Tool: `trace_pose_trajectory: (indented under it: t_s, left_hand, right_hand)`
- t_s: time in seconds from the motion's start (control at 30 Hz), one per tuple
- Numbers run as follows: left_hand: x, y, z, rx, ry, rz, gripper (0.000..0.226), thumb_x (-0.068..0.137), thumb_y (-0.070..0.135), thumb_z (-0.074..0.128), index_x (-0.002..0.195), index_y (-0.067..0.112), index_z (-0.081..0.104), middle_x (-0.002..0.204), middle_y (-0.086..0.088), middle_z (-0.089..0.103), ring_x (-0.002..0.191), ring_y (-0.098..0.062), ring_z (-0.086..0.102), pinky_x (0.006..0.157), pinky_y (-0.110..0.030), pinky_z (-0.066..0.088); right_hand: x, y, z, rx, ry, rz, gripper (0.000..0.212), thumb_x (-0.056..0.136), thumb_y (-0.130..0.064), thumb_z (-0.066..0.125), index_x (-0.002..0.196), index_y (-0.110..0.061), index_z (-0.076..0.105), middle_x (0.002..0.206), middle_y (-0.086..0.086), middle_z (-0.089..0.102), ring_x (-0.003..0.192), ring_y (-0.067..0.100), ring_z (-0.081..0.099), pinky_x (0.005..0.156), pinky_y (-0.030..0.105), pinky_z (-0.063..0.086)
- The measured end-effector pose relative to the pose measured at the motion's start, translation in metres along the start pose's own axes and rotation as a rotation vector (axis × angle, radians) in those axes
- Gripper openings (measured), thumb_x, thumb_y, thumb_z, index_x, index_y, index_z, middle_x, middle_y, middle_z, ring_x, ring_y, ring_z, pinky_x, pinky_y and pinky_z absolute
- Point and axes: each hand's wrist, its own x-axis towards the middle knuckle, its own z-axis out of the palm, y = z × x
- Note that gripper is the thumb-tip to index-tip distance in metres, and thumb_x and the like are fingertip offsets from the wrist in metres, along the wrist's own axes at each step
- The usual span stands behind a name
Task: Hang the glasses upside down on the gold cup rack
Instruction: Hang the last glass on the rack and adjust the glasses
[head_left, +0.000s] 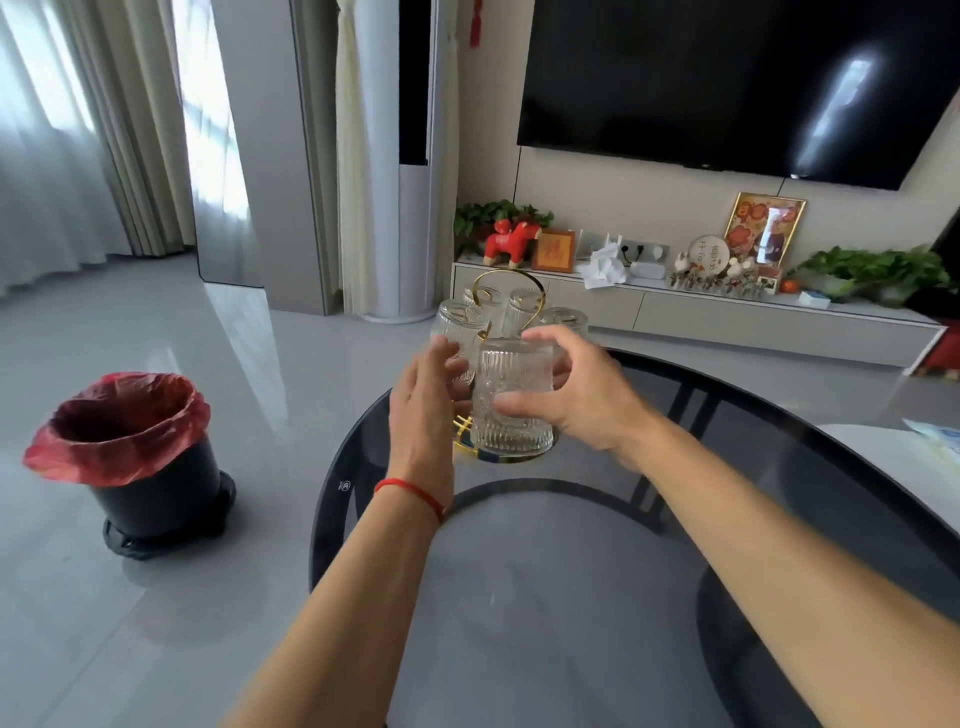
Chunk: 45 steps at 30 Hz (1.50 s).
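Note:
The gold cup rack (511, 291) stands on the far part of the dark glass table (727, 447), its looped handle rising above several ribbed clear glasses hanging upside down on it. My right hand (582, 395) grips the nearest ribbed glass (511, 415), upside down at the rack's front. My left hand (423, 400) is beside the rack's left side, fingers spread, touching or nearly touching a hanging glass (457, 327). The rack's gold base (462, 428) shows just below the held glass.
A black bin with a red liner (130, 431) sits on the grey floor left of the table. A white item (935, 441) lies on the table's right edge. Behind are a TV cabinet (753, 312) with ornaments and a wall TV (727, 78).

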Motion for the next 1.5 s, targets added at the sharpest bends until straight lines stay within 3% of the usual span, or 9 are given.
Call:
trace_pose_trajectory:
  t_s: [0.1,0.23,0.3,0.47,0.63,0.87,1.07,1.23,1.5]
  left_hand:
    - [0.014,0.007,-0.009,-0.059,0.073,-0.054,0.044,0.079,0.047,0.049,0.102,0.017,0.071,0.085,0.002,0.074,0.077,-0.015,0.067,0.069,-0.03,0.053]
    - [0.016,0.001,-0.012,0.012,0.092,-0.144,0.041,0.097,0.041,0.041,0.111,0.014,0.069,0.119,-0.012,0.069,0.111,-0.031,0.062,0.087,-0.041,0.052]
    - [0.015,0.002,-0.011,0.033,0.094,-0.181,0.044,0.097,0.04,0.042,0.12,0.012,0.066,0.127,-0.015,0.066,0.119,-0.032,0.061,0.09,-0.043,0.053]
    - [0.017,0.005,-0.01,0.007,0.154,-0.177,0.04,0.096,0.036,0.044,0.118,0.011,0.066,0.118,-0.014,0.07,0.11,-0.03,0.064,0.076,-0.038,0.054]
    - [0.017,0.004,-0.012,0.021,0.164,-0.207,0.039,0.097,0.035,0.044,0.12,0.01,0.064,0.116,-0.01,0.069,0.108,-0.027,0.064,0.075,-0.037,0.054]
    - [0.019,0.0,-0.014,0.07,0.175,-0.243,0.036,0.095,0.029,0.048,0.118,0.007,0.065,0.114,-0.014,0.069,0.098,-0.024,0.065,0.076,-0.039,0.057]
    - [0.02,-0.004,-0.016,0.112,0.173,-0.248,0.034,0.095,0.028,0.05,0.118,0.008,0.065,0.113,-0.013,0.071,0.092,-0.023,0.065,0.073,-0.037,0.058]
    - [0.018,-0.005,-0.016,0.138,0.162,-0.251,0.034,0.096,0.029,0.05,0.12,0.009,0.064,0.115,-0.014,0.071,0.105,-0.03,0.068,0.083,-0.042,0.059]
    - [0.008,-0.009,-0.016,0.157,0.163,-0.222,0.029,0.098,0.029,0.05,0.117,0.011,0.063,0.109,-0.011,0.069,0.095,-0.024,0.066,0.074,-0.037,0.059]
  right_hand:
    - [0.023,-0.014,0.0,0.048,0.15,-0.078,0.097,0.057,-0.064,0.087,0.138,-0.029,0.047,0.125,-0.002,0.061,0.109,0.017,0.061,0.087,0.034,0.054]
    - [0.05,-0.027,-0.002,-0.04,0.275,-0.178,0.094,0.064,-0.056,0.088,0.138,-0.022,0.042,0.123,0.003,0.063,0.104,0.022,0.064,0.082,0.032,0.055]
    - [0.059,-0.028,0.002,-0.084,0.296,-0.171,0.093,0.066,-0.051,0.09,0.139,-0.02,0.042,0.124,0.005,0.063,0.105,0.024,0.064,0.083,0.034,0.055]
    - [0.076,-0.021,0.01,-0.129,0.29,-0.13,0.094,0.064,-0.051,0.091,0.139,-0.021,0.043,0.125,0.005,0.064,0.108,0.025,0.064,0.087,0.039,0.056]
    - [0.083,-0.014,0.019,-0.215,0.251,-0.064,0.096,0.065,-0.054,0.091,0.142,-0.021,0.043,0.136,0.009,0.061,0.105,0.018,0.052,0.083,0.03,0.042]
    - [0.084,0.003,0.036,-0.476,0.196,0.005,0.102,0.061,-0.066,0.085,0.141,-0.017,0.045,0.126,0.012,0.063,0.121,0.03,0.052,0.081,0.034,0.039]
    - [0.083,0.011,0.046,-0.657,0.234,-0.009,0.097,0.061,-0.078,0.076,0.133,-0.017,0.056,0.133,0.005,0.057,0.123,0.027,0.045,0.097,0.038,0.036]
    - [0.079,0.015,0.047,-0.753,0.23,-0.03,0.088,0.071,-0.082,0.064,0.13,-0.016,0.062,0.131,0.006,0.054,0.12,0.028,0.044,0.101,0.042,0.035]
    - [0.074,0.013,0.043,-0.848,0.106,0.018,0.1,0.08,-0.086,0.049,0.154,-0.02,0.038,0.159,0.014,0.038,0.148,0.035,0.029,0.122,0.061,0.014]
